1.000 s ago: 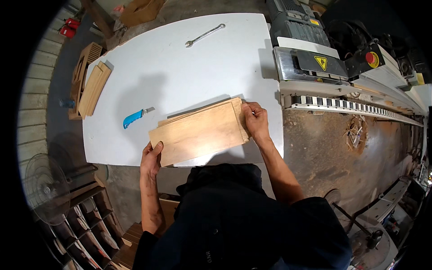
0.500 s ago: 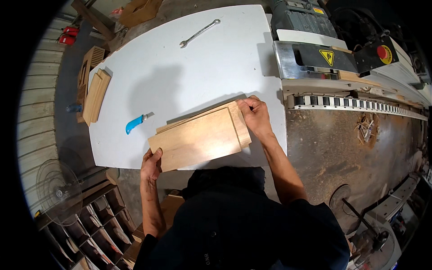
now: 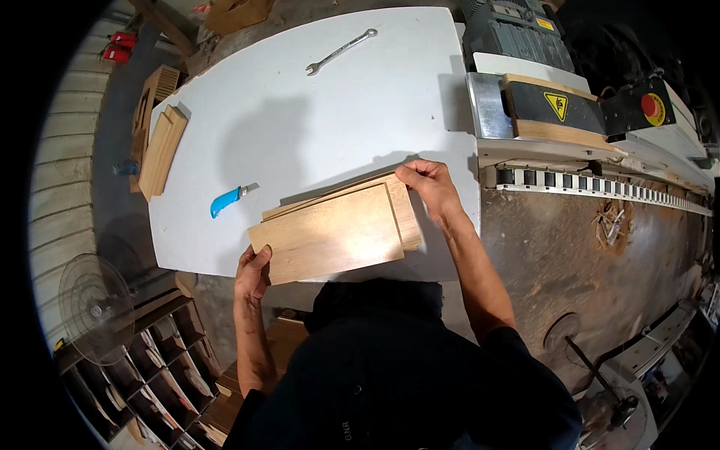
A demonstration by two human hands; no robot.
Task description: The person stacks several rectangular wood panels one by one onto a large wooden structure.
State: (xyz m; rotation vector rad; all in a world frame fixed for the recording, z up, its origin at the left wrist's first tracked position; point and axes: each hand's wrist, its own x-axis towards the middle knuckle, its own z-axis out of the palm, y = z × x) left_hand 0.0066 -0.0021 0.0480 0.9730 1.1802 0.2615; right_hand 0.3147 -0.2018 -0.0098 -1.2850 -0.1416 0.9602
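Boards (image 3: 330, 236) stay gripped by both hands (image 3: 253, 274) (image 3: 433, 191); wood strips (image 3: 562, 133) newly flank the machine cover (image 3: 532, 103).

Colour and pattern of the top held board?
Top board: light tan with faint wood grain; best seen in the head view.

Left hand (image 3: 253, 273) and right hand (image 3: 433, 187) grip wooden boards (image 3: 330, 234) (several, it seems).

Bright tabletop (image 3: 375, 112), soft shadows, black corners
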